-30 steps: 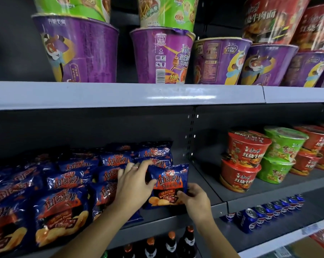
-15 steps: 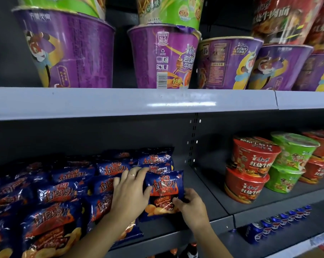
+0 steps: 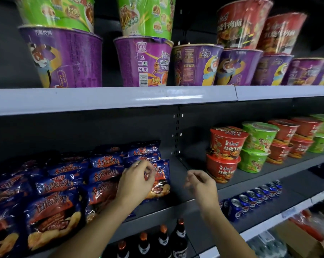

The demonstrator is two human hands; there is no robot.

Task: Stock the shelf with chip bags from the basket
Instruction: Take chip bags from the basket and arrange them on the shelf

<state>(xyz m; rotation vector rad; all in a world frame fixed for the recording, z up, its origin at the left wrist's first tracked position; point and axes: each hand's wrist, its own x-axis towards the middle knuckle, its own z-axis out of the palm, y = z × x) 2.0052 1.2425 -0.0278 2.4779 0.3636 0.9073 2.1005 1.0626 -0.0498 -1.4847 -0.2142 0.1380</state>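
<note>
Nearest, brown glass bottles with orange caps (image 3: 163,237) stand on the tier below. The left hand (image 3: 137,181), blurred, seems to pinch the front of a dark blue foil chip bag (image 3: 162,175), which stands at the right end of the matching blue bags (image 3: 64,185) on the grey metal shelf (image 3: 176,200). Just right of it, the right hand (image 3: 202,185) hovers over bare shelf with loosely curled fingers, holding nothing. Farther right, red and green noodle bowls (image 3: 230,146) sit stacked.
</note>
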